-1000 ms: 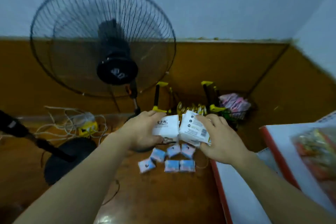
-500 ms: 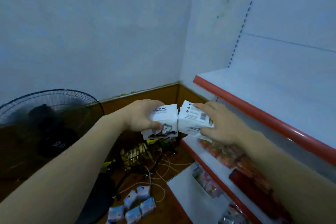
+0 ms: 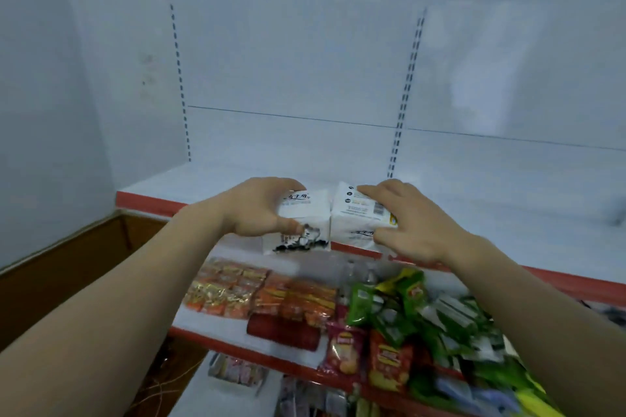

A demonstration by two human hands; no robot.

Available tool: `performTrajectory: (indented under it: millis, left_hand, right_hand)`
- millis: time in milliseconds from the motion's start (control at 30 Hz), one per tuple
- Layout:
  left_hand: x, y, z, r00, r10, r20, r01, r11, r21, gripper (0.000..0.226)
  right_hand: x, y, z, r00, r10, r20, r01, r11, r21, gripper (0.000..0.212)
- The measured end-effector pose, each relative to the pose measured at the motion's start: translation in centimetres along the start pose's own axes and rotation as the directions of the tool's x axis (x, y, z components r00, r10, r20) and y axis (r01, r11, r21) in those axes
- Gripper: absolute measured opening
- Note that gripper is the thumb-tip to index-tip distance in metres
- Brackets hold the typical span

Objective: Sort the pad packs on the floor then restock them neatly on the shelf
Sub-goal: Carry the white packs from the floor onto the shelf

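On the lower shelf (image 3: 210, 327), orange snack packets (image 3: 237, 288) lie in rows at the left, with a dark red pack (image 3: 283, 332) in front of them near the red edge. To their right lie green wrapped packs (image 3: 386, 301), some tilted and overlapping. Two red chip bags (image 3: 342, 350) lean at the front edge. Below, a lower tier holds small pink packets (image 3: 237, 371), too blurred to read. A white wall (image 3: 50, 112) stands at the left above a brown wooden skirting (image 3: 67, 264). Two slotted uprights (image 3: 404, 91) run down the white back panel (image 3: 291, 61).
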State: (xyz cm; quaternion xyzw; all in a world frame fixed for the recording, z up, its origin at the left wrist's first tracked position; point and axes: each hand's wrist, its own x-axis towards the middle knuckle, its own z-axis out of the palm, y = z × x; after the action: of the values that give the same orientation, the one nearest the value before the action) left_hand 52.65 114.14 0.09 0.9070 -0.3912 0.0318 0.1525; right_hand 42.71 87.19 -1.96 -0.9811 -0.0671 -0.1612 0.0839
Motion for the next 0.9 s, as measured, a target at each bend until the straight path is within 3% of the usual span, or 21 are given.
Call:
performTrajectory:
  millis: [133, 267, 533, 733, 900]
  left_hand:
    - [5.8, 10.4, 1.9, 0.987, 0.16, -0.008, -0.161, 0.987, -0.031, 0.066]
    - [11.0, 20.2, 5.0, 0.962, 0.271, 0.011, -0.269, 0.958, -0.102, 0.073]
    - [18.9, 39.6, 11.4, 0.846, 0.531, 0.051, -0.522, 0.844, -0.121, 0.07]
    - [24.8, 49.9, 15.6, 0.778, 0.625, 0.065, -0.617, 0.779, -0.109, 0.083]
    - [30.4, 55.2, 17.8, 0.75, 0.659, 0.063, -0.654, 0.752, -0.081, 0.084]
  right_hand:
    - [-7.3, 7.6, -5.5, 0.989, 0.142, -0.045, -0.144, 0.989, -0.039, 0.095]
    - [-15.0, 14.8, -10.5, 0.956, 0.273, -0.104, -0.282, 0.956, -0.078, 0.089]
    - [-28.9, 25.8, -17.4, 0.828, 0.522, -0.202, -0.552, 0.822, -0.139, 0.078]
    - [-34.6, 33.7, -20.4, 0.714, 0.635, -0.296, -0.687, 0.716, -0.122, 0.074]
    - [-35.6, 40.4, -21.7, 0.663, 0.672, -0.328, -0.737, 0.663, -0.132, 0.074]
